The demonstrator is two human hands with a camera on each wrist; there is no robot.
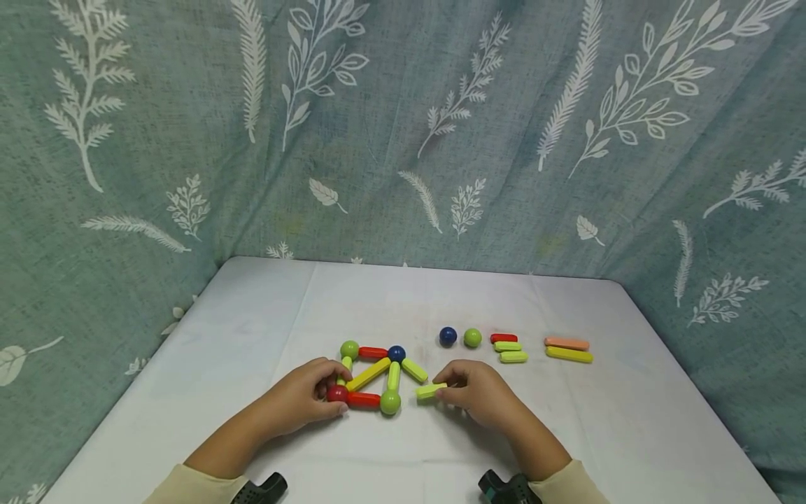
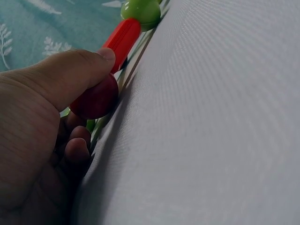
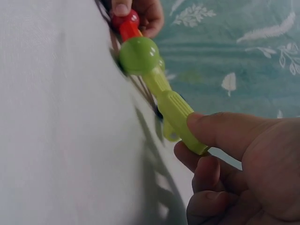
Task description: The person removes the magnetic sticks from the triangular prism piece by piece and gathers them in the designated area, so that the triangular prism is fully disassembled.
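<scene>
My left hand (image 1: 305, 392) grips the red ball (image 1: 337, 393) at the near left corner of a flat frame of rods and balls. From that ball a red rod (image 1: 364, 400) runs to a green ball (image 1: 390, 402), and a yellow rod (image 1: 369, 374) slants to a blue ball (image 1: 397, 354). A second green ball (image 1: 349, 349) marks the far left corner. One light green rod (image 1: 414, 371) sticks out rightward from the blue ball. Between thumb and fingers, my right hand (image 1: 481, 392) pinches another light green rod (image 3: 180, 119), just right of the near green ball.
Behind my right hand lie a loose blue ball (image 1: 448, 337) and green ball (image 1: 472, 338). Beside them are a short red rod (image 1: 504, 337) and two light green rods (image 1: 513, 357). Farther right rest an orange rod (image 1: 567, 344) and a yellow rod (image 1: 569, 355). A patterned curtain (image 1: 378, 140) surrounds the white table.
</scene>
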